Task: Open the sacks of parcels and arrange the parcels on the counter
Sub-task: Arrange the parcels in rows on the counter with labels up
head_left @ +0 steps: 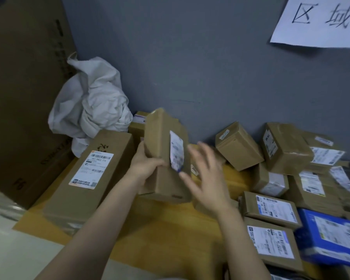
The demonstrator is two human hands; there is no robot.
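The left hand grips a brown box by its lower part, with the fingers curled round the near edge; the box stands almost upright above the surface and does not rest on it. Its white label is turned towards the camera, probably so that it can be read before a place is chosen. The right hand is spread open with straight fingers and holds nothing; it is just beside the box on the label side, and because of blur I cannot tell if a fingertip touches it; it looks ready to support or turn the box. A white sack lies crumpled against the wall behind, slack and open, so it seems already emptied. A long box lies flat at the left with its label up. At the right many parcels are gathered, most with labels upward, some tilted on each other, and a blue parcel is near the edge. The bare wood between the long box and this group is, in my judgement, the natural place for the held box. A paper sign hangs on the wall above.
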